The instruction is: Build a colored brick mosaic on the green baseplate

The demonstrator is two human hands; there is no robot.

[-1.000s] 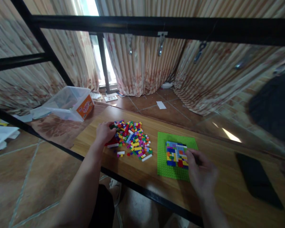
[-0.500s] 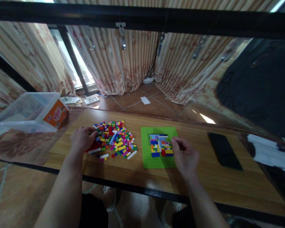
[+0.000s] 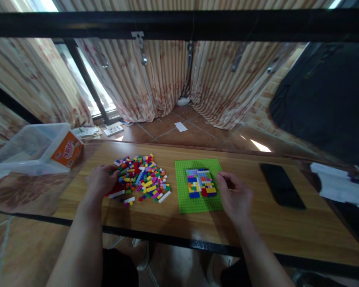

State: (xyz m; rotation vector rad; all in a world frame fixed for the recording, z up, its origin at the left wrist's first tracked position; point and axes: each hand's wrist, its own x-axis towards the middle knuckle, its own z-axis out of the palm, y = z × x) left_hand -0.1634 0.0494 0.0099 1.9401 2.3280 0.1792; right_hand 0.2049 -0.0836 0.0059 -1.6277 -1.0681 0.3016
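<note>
At the left edge of a pile of loose, many-coloured toy building bricks (image 3: 149, 183), my left hand (image 3: 103, 181) reaches in with thumb and fingers a little apart, touching bricks. Its fingertips are partly hidden. A green studded baseplate (image 3: 182, 195) lies to the right of the pile. On it sits a flat, roughly square block of joined bricks (image 3: 200, 183) in blue, purple, white, yellow and red. My right hand (image 3: 235, 195) is at the plate's right edge, thumb and index finger pinched together and the others curled. Whatever is in that pinch is too small or hidden to make out.
A black phone (image 3: 283, 185) lies on the wooden table (image 3: 155, 223) to the right, with white papers (image 3: 335, 183) beyond it. At the far left stands a clear plastic bin (image 3: 32, 147) with an orange label. A dark bar (image 3: 179, 26) crosses above, before curtains.
The view has shifted slightly. My left hand's fingers have shifted a little at the pile's edge. My right hand stays pinched beside the baseplate, and the joined bricks look the same.
</note>
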